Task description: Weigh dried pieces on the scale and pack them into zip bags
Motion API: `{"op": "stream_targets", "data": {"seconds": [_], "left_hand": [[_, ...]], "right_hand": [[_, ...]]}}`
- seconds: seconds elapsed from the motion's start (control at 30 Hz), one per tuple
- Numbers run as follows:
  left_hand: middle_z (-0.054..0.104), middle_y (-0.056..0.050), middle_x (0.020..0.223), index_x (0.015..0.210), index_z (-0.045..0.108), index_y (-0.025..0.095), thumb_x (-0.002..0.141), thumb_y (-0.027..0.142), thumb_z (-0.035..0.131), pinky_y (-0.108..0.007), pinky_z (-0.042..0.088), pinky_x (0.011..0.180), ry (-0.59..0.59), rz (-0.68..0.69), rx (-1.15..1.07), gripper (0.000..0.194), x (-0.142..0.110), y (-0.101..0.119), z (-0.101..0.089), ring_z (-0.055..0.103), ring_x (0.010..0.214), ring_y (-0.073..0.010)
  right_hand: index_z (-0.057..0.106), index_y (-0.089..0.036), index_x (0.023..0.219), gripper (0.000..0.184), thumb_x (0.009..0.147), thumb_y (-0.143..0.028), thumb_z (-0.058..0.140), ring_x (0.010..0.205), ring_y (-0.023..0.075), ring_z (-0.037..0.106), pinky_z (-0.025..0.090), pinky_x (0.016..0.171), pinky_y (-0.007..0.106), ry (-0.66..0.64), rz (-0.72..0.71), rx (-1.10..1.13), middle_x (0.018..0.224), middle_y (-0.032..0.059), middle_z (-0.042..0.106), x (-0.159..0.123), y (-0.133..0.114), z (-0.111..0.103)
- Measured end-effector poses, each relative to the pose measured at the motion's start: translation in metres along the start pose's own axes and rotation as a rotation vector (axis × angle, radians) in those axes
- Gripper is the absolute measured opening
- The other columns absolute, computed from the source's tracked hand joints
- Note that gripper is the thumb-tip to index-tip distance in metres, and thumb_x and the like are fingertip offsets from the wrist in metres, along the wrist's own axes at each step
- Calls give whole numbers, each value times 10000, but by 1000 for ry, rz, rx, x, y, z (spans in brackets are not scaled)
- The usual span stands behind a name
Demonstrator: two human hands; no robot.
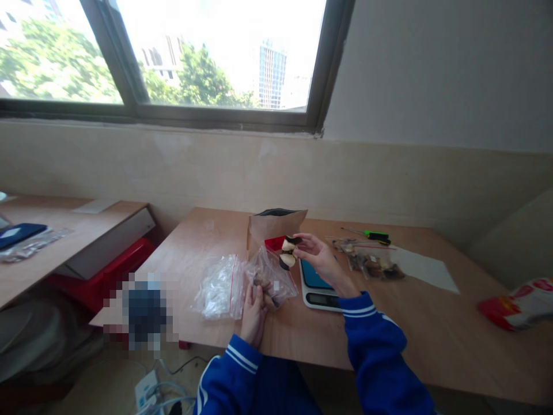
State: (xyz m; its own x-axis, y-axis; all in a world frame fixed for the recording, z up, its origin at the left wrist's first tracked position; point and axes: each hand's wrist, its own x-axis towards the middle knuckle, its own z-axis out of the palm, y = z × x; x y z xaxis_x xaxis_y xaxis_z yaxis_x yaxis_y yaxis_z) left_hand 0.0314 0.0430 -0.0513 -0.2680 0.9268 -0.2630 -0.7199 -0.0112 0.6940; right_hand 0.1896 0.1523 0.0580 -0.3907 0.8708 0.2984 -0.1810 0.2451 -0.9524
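My left hand (pixel 253 314) grips the lower part of a clear zip bag (pixel 283 282), which has several pale brown dried slices inside. Between the fingertips of my right hand (pixel 317 256) are pale, dark-edged pieces that look like dried mushroom slices (pixel 287 253), held just above the bag's upper edge. Under my right wrist lies a white kitchen scale (pixel 309 297) with a blue top, partly covered by the hand. A stack of clear zip bags (pixel 218 288) lies left of my left hand. Behind the held bag stands an open brown paper bag (pixel 276 227), with something red (pixel 274 244) in front of it.
Filled zip bags (pixel 371 264) and a white sheet (pixel 430 270) lie on the right, near a green-and-black screwdriver (pixel 377 236). A red-and-white package (pixel 516 305) sits at the far right. Another table (pixel 95 222) stands left, and a power strip (pixel 147 392) lies on the floor.
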Motion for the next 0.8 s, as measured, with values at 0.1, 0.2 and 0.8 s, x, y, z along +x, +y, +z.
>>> {"op": "stream_targets", "data": {"seconds": [0.1,0.2,0.8], "left_hand": [[671,-87,1155,1284,516,253,708,431,750,-222,511,737,11,-10,2,646,0,1,1,658,983,-170],[683,-90,1127,1267,531,249,698,430,758,-224,514,732,16,-11,-3,638,-2,3,3,668,954,-165],[692,-85,1117,1287,521,257,677,448,768,-217,507,716,42,-38,-2,685,-2,2,1,661,960,-163]], "right_hand": [[617,-275,1082,436,684,-307,792,962,162,650,528,852,308,81,-48,118,1053,13,698,15,-19,-3],[591,-299,1071,467,658,-342,807,942,155,656,538,834,305,164,-166,149,995,-17,695,43,-44,-2],[573,-239,1053,385,722,-375,716,945,189,627,513,854,347,-54,-279,-309,1050,53,652,97,-42,10]]}}
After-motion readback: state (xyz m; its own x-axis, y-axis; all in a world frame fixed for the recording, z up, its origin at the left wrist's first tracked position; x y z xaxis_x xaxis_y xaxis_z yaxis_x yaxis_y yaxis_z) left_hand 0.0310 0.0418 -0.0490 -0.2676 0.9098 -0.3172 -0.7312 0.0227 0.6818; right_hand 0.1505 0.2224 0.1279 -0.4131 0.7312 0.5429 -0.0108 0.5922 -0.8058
